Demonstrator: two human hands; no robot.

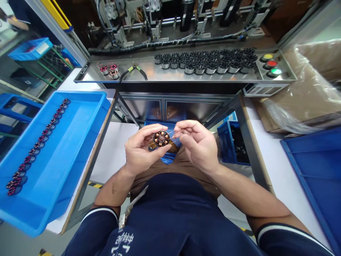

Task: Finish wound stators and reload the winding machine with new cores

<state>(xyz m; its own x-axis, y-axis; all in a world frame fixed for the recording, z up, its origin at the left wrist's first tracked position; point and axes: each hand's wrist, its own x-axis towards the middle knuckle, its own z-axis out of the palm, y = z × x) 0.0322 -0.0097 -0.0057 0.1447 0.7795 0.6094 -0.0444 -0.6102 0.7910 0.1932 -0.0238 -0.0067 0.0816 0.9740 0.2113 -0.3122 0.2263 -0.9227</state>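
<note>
My left hand [142, 147] grips a round motor stator [161, 138] by its rim, thumb below and fingers above. Copper windings fill its black slotted core, and thin wire ends stick out at both sides. Just right of it, my right hand [197, 142] is closed, thumb and fingertips pinched at the loose wire ends [172, 138]. Both hands are above my lap, in front of the machine. On the metal ledge ahead lie pliers [133, 71] with black and yellow-green handles, next to a few wound stators [113, 71].
Rows of unwound black stator cores [210, 62] stand on the metal ledge [160, 76]. Coloured buttons [271, 64] sit at its right end. A blue tray [66, 142] at left holds a line of wound stators [39, 144]. Blue bins [314, 167] and a plastic-lined carton [306, 85] are at right.
</note>
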